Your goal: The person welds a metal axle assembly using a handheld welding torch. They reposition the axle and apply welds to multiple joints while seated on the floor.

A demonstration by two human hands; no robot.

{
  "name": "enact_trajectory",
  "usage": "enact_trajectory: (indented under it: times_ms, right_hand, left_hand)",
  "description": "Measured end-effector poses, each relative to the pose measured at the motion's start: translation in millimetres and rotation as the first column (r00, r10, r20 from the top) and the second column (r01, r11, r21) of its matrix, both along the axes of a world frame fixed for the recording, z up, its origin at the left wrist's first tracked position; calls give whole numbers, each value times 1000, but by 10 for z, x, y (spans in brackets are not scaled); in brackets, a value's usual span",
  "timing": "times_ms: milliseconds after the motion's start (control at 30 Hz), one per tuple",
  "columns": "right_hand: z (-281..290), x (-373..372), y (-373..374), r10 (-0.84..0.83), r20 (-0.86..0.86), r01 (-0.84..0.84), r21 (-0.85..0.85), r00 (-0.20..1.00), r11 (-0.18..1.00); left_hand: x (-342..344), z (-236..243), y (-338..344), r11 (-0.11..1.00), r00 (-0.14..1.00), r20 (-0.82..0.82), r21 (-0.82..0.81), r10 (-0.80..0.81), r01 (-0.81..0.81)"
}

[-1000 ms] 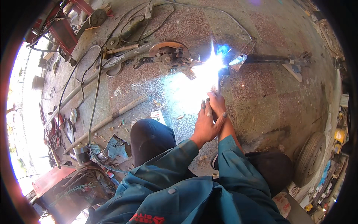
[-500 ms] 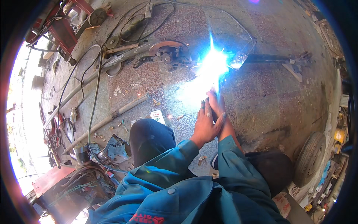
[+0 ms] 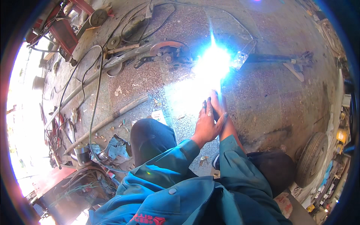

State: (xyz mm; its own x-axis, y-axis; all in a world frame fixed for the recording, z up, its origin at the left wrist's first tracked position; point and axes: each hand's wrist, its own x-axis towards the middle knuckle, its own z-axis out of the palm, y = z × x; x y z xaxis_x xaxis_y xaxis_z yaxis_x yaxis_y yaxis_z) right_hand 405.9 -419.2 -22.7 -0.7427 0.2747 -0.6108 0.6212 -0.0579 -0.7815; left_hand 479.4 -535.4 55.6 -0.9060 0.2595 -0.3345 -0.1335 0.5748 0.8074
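Observation:
A blinding blue-white welding arc [image 3: 213, 62] burns on the metal assembly lying across the floor. To its left are a rusty brake disc [image 3: 157, 46] and a dark metal arm [image 3: 144, 61]; a small metal plate [image 3: 240, 60] and a black bar [image 3: 270, 58] extend to its right. My right hand [image 3: 218, 105] is closed just below the arc, and glare swallows its fingertips and whatever it grips. Against that hand and its wrist rests my left hand [image 3: 208, 123], fingers stretched forward and thumb lying over the wrist. Dark stains mark its fingertips.
A tyre [image 3: 313, 159] leans at the right beside a cluttered edge. Left of my knees lie a long pole [image 3: 108, 120], a metal can [image 3: 83, 155] and crumpled scrap [image 3: 117, 147]. Loose cable [image 3: 98, 84] loops over the floor. Red machinery [image 3: 63, 33] stands far left.
The arc's glare has grown wider and brighter, spreading left and down across the floor and over more of my right hand. Both hands have hardly moved.

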Motion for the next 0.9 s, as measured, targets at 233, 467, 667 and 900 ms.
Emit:
enact_trajectory:
  times_ms: [233,467,667,900]
  right_hand:
    - [236,28,-82,-272,22,266,-302,962,915]
    - [124,191,12,-263,80,271,-427,962,863]
    - [86,302,104,-303,103,316,-452,947,834]
    - [158,439,225,-255,118,280,-476,960,833]
  left_hand:
    - [-28,-169,-21,994,992,-121,98,-37,49]
    - [-972,-56,-739,980,984,-175,-195,16,-50]
    - [-2111,-9,-1734,668,919,-377,-715,-116,-208]
    - [-2682,-741,-2817,625,938,-270,-777,-219,-78]
